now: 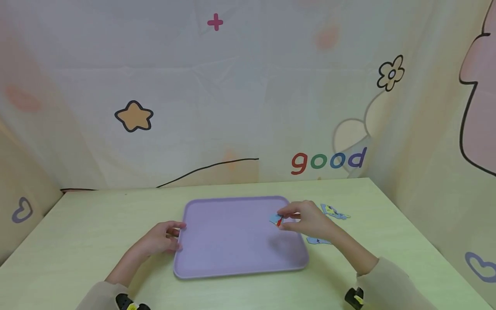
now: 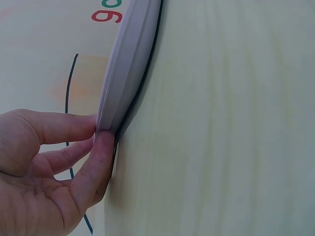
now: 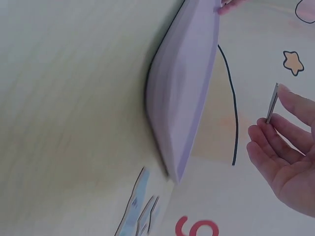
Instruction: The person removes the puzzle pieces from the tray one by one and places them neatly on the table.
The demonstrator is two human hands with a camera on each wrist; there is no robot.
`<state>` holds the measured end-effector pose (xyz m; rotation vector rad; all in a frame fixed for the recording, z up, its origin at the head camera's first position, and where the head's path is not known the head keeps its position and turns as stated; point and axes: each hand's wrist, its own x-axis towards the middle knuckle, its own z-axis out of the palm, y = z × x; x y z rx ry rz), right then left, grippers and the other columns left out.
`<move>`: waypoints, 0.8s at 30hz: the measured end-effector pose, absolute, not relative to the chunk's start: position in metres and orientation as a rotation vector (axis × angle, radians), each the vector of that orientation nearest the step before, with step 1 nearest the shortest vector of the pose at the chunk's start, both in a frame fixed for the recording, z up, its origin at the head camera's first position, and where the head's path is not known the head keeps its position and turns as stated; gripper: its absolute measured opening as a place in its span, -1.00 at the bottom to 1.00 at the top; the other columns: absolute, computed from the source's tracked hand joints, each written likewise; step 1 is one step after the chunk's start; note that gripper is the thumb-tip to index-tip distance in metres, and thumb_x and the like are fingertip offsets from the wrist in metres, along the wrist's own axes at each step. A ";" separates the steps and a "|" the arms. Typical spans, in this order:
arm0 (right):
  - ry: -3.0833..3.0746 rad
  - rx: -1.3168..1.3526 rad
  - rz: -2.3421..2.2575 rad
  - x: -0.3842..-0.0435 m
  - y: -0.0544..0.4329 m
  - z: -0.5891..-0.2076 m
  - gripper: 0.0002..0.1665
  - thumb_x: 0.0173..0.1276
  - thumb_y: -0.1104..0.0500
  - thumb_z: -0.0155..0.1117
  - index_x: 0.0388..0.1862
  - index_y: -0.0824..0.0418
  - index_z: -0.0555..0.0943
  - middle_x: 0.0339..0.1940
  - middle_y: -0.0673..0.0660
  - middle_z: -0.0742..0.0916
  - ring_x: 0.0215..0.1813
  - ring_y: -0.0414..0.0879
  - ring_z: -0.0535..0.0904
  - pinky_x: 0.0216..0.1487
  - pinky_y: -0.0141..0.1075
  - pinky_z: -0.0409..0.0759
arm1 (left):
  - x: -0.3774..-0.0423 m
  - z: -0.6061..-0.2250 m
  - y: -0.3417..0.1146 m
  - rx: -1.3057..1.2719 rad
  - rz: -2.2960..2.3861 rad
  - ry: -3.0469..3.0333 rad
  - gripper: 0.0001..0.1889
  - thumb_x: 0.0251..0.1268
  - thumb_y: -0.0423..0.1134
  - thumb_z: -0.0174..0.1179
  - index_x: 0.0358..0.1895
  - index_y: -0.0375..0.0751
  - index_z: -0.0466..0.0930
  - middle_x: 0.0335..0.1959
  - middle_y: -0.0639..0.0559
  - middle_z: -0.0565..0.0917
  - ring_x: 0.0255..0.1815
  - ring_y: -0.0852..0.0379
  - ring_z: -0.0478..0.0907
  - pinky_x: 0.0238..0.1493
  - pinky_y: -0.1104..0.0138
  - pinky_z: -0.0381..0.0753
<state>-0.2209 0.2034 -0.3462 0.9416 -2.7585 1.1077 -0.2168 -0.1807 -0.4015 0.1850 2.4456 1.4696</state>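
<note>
A lilac tray (image 1: 236, 237) lies on the table. My left hand (image 1: 162, 237) holds its left rim, with the thumb and index finger (image 2: 69, 128) set against the edge in the left wrist view. Over the tray's right part, my right hand (image 1: 308, 219) pinches a small flat puzzle piece (image 1: 277, 219), blue with some red, between thumb and fingers. The right wrist view shows this piece (image 3: 272, 103) edge-on, raised above the tray. The remaining right-hand fingers (image 3: 270, 152) are bent beneath it.
More flat blue printed pieces lie right of the tray: a yellow-and-blue group (image 1: 334, 212) behind the right hand and another piece (image 1: 318, 240) by the tray's right edge. A printed cloth (image 1: 232, 107) hangs behind the table (image 1: 97, 224) and along both sides.
</note>
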 end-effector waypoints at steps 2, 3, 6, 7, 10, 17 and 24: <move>-2.773 0.915 1.135 -0.218 0.213 -0.347 -0.60 0.04 0.23 0.40 -0.14 0.43 0.61 -0.24 0.18 0.70 -0.17 0.08 0.58 -0.07 -0.18 0.57 | -0.217 -0.403 -0.181 0.175 1.477 2.441 -0.39 -0.09 -0.59 0.23 0.16 -0.51 0.30 -0.19 -0.21 0.44 -0.30 0.06 0.42 -0.33 0.27 0.60; -2.780 0.901 1.158 -0.217 0.218 -0.348 -0.60 0.04 0.25 0.39 -0.14 0.44 0.61 -0.23 0.19 0.70 -0.16 0.09 0.58 -0.06 -0.16 0.56 | -0.217 -0.403 -0.181 0.168 1.480 2.440 -0.39 -0.10 -0.59 0.23 0.16 -0.50 0.31 -0.19 -0.21 0.44 -0.30 0.07 0.43 -0.33 0.28 0.60; -2.800 0.870 1.165 -0.212 0.233 -0.350 -0.61 0.04 0.27 0.38 -0.14 0.44 0.61 -0.22 0.19 0.69 -0.14 0.07 0.58 -0.05 -0.18 0.55 | -0.218 -0.404 -0.181 0.167 1.488 2.436 -0.39 -0.10 -0.60 0.23 0.15 -0.50 0.31 -0.20 -0.20 0.45 -0.31 0.07 0.43 -0.33 0.28 0.60; -2.805 0.859 1.159 -0.210 0.238 -0.351 -0.62 0.04 0.27 0.38 -0.14 0.44 0.61 -0.21 0.19 0.69 -0.14 0.05 0.58 -0.05 -0.19 0.56 | -0.218 -0.404 -0.182 0.176 1.488 2.435 -0.39 -0.10 -0.60 0.23 0.15 -0.51 0.31 -0.19 -0.21 0.45 -0.31 0.07 0.43 -0.33 0.27 0.60; -2.808 0.851 1.148 -0.205 0.251 -0.353 -0.62 0.05 0.29 0.37 -0.15 0.46 0.60 -0.20 0.22 0.69 -0.14 -0.01 0.58 -0.07 -0.20 0.56 | -0.219 -0.404 -0.183 0.204 1.485 2.433 -0.39 -0.09 -0.59 0.22 0.16 -0.53 0.29 -0.19 -0.24 0.45 -0.31 0.07 0.44 -0.33 0.26 0.60; -2.825 0.829 1.133 -0.198 0.275 -0.358 -0.63 0.05 0.27 0.37 -0.17 0.47 0.60 -0.20 0.23 0.68 -0.17 -0.17 0.55 -0.10 -0.22 0.58 | -0.218 -0.401 -0.185 0.225 1.486 2.430 -0.39 -0.08 -0.58 0.22 0.16 -0.55 0.27 -0.18 -0.25 0.45 -0.31 0.07 0.43 -0.34 0.24 0.60; -2.804 0.956 1.080 -0.194 0.291 -0.367 -0.63 0.04 0.24 0.38 -0.21 0.49 0.60 -0.26 0.23 0.68 -0.24 -0.27 0.53 -0.16 -0.18 0.59 | -0.216 -0.399 -0.184 0.206 1.485 2.425 -0.40 -0.09 -0.59 0.22 0.15 -0.54 0.29 -0.18 -0.24 0.44 -0.29 0.05 0.42 -0.32 0.25 0.60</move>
